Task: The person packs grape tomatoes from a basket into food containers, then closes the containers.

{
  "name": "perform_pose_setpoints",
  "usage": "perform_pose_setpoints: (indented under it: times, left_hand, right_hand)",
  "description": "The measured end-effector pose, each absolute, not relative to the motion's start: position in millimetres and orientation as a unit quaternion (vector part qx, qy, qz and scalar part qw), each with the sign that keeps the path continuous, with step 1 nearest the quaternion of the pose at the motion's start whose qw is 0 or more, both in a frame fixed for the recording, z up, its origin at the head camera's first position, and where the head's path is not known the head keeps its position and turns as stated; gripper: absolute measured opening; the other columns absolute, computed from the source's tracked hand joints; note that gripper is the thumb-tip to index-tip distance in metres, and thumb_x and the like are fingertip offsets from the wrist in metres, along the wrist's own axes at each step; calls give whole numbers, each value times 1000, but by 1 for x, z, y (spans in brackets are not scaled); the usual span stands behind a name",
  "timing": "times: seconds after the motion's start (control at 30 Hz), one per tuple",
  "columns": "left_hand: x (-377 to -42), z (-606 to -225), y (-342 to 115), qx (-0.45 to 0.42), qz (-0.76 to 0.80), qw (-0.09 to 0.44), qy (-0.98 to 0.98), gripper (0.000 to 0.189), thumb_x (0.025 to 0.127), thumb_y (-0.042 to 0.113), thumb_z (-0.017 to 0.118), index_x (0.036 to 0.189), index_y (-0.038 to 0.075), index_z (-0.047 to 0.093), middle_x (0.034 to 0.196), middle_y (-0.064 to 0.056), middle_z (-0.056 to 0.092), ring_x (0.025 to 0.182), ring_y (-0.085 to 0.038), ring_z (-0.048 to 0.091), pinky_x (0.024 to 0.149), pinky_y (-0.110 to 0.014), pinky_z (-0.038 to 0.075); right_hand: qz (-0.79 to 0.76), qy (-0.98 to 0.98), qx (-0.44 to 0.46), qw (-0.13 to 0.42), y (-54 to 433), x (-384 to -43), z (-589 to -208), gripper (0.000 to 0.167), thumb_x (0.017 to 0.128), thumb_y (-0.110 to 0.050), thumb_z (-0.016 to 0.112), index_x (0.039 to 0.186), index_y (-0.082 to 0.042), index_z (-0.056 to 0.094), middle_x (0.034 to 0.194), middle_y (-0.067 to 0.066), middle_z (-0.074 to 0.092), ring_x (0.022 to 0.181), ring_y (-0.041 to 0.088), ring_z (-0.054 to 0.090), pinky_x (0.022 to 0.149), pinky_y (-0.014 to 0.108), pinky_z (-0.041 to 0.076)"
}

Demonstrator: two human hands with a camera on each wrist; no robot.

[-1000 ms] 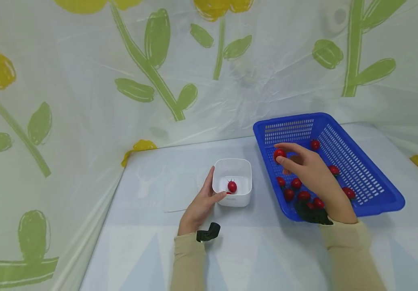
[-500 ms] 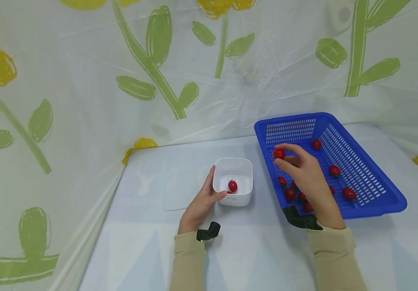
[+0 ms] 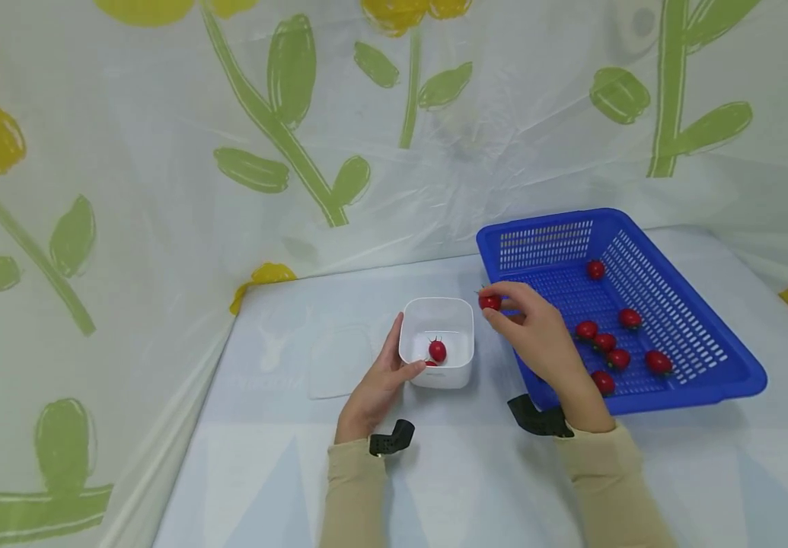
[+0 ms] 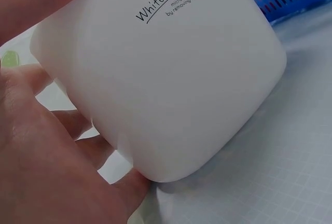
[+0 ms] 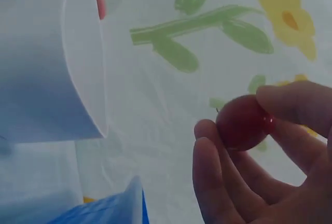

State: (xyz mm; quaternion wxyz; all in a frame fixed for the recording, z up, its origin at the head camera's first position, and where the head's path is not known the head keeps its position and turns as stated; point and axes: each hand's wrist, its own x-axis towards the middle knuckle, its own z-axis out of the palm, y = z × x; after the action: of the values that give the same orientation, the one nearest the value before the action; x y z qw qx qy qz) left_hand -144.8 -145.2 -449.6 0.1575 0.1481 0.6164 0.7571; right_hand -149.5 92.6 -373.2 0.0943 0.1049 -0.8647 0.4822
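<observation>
My left hand (image 3: 381, 388) grips the white square container (image 3: 445, 377) at its left side, thumb over the front rim and fingers along the wall. Printed lettering shows on that container's front in the left wrist view. Inside it lie a cherry tomato (image 3: 438, 350) and part of another, half hidden by the front wall. My right hand (image 3: 537, 335) pinches a red cherry tomato (image 5: 244, 123) between thumb and fingertips. It is held up between the container and the blue basket (image 3: 716, 384), over the basket's left rim. Several more cherry tomatoes (image 3: 630, 318) lie in the basket.
A translucent flat lid (image 3: 340, 361) lies on the table left of the container. A pale cloth (image 3: 448, 487) covers the table, and a flower-printed sheet (image 3: 181, 152) hangs behind and at the left.
My right hand has moved left with the pinched tomato, from above the basket to its left rim. More tomatoes in the basket are now uncovered. The left hand and container have stayed in place.
</observation>
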Motion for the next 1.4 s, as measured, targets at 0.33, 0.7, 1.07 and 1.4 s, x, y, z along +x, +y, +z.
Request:
perform_pose_setpoints:
  times: [0.33, 0.7, 1.07, 1.4]
  left_hand:
    - [-145, -452, -145, 139, 756, 152, 621, 84, 84, 9, 58, 145, 22, 1, 149, 1, 1, 135, -24, -1, 105, -49, 6]
    - [-149, -470, -153, 114, 751, 163, 629, 80, 87, 8, 55, 142, 39, 6, 147, 15, 2, 134, -18, 5, 105, -47, 9]
    - [-141, -450, -148, 146, 757, 170, 613, 83, 87, 8, 55, 144, 26, -3, 149, 2, -3, 134, -28, 6, 105, -47, 13]
    - [-146, -451, -144, 158, 755, 170, 613, 83, 88, 9, 55, 144, 26, -4, 149, 2, -2, 134, -27, 7, 105, -46, 13]
  right_hand:
    - [448, -876, 146, 100, 71, -149, -381, 37, 80, -13, 66, 116, -13, 57, 111, 5, 54, 95, 21, 56, 73, 38, 50]
    - [370, -913, 152, 79, 43, -144, -393, 38, 82, -20, 64, 119, -12, 55, 105, 7, 52, 79, 19, 53, 58, 25, 48]
    - [319, -934, 158, 31, 38, -144, -405, 42, 80, -19, 67, 119, -10, 55, 107, 9, 53, 77, 17, 53, 62, 27, 52]
    - [305, -937, 171, 7, 42, -146, -407, 48, 77, -10, 68, 122, -10, 52, 114, 12, 47, 90, 24, 56, 70, 36, 51]
